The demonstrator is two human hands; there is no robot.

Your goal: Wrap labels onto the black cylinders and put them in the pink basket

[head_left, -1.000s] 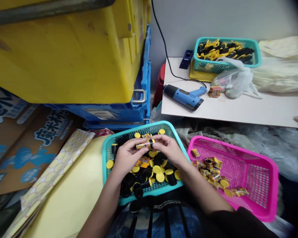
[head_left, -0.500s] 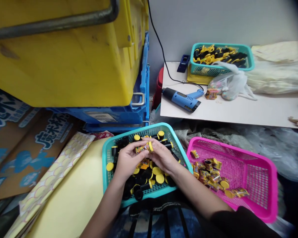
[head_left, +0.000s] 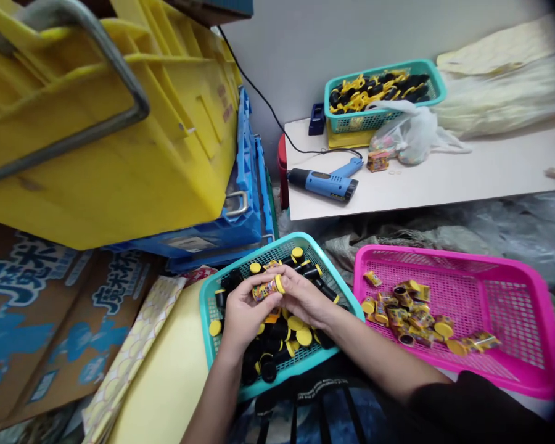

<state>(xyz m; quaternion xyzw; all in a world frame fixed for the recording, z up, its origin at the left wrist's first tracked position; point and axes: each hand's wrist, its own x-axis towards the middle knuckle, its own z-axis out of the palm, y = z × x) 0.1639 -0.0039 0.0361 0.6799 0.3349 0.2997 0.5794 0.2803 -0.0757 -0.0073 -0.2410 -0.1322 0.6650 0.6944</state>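
Observation:
My left hand and my right hand meet over a teal basket on my lap. Together they pinch a small labelled tube with a yellow cap, the left hand on its body and the right hand's fingers at the capped end. Under my hands the basket holds several black tubes with yellow caps. To the right stands a pink basket with several labelled tubes lying in it.
A yellow crate sits on a blue crate at the left, above printed cardboard boxes. On the white table lie a blue heat gun, a plastic bag and another teal basket of tubes.
The view has tilted and shifted right. Both hands keep hold of the labelled tube, and its capped end has turned to show the yellow cap.

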